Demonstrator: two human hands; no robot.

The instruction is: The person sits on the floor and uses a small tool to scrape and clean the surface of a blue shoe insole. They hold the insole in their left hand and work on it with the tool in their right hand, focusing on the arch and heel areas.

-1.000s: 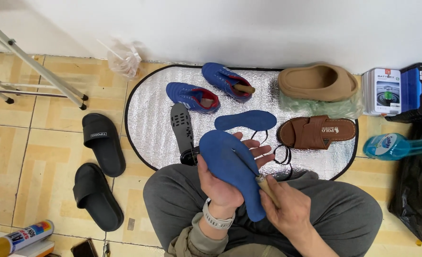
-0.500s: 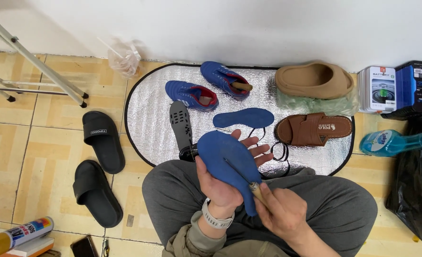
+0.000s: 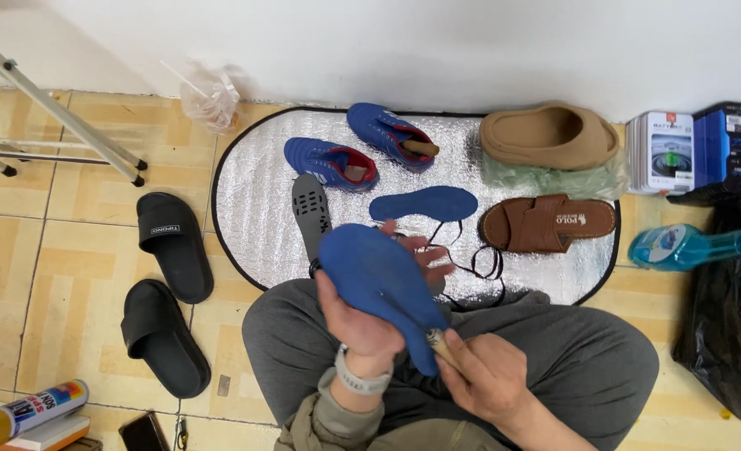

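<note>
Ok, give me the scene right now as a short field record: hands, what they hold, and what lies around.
left hand: grips a blue insole, held over the lap
right hand: holds a small wooden-handled tool against the insole's lower end; its tip is hidden
mat: silver, on the tiled floor
on mat: two blue shoes, second blue insole, dark grey insole, brown sandal, black laces
left of mat: two black slides
right: blue spray bottle

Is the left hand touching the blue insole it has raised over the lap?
Touching. The head view shows the left hand gripping the blue insole, its thumb across the near edge and its fingers showing behind it.
</note>
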